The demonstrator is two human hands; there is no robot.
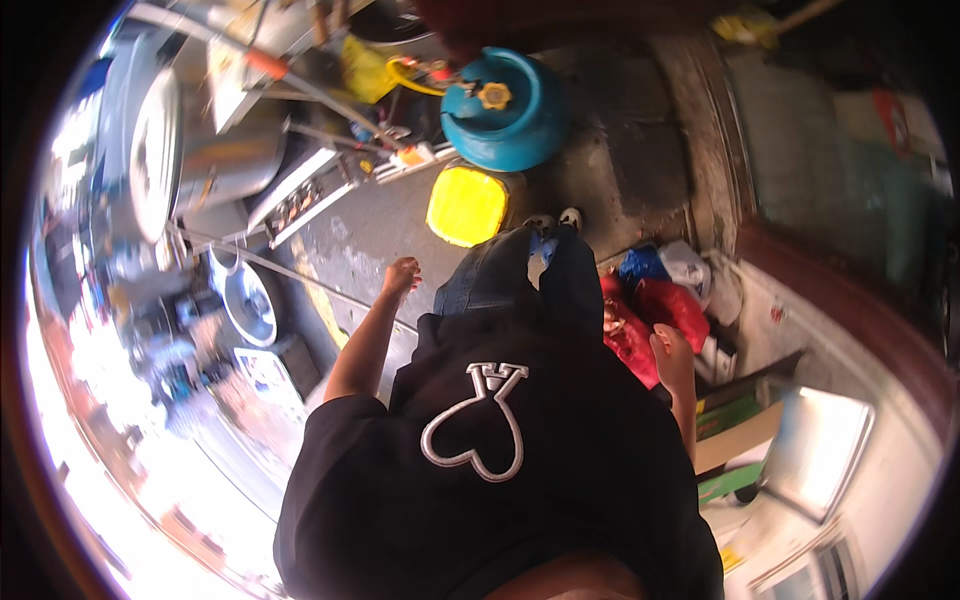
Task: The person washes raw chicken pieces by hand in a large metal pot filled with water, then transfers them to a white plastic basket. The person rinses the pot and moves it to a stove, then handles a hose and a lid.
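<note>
My left hand [403, 276] hangs beside my body with loosely curled fingers and nothing in it. Below and right of it are my jeans, and a bright yellow square container [467, 206] stands on the floor in front of me. Just behind that container is a blue gas cylinder [506, 112] with a yellow valve knob [494, 96]. At my other side, my right hand [673, 352] hangs empty with its fingers slightly bent, close above red plastic bags [671, 307] on the floor.
A large metal pot [217, 142] stands at the left by a metal frame. A basin [251, 304] sits lower left. White [685, 266] and blue bags lie by the right wall. Cardboard [739, 435] and a bright panel [817, 450] are at lower right.
</note>
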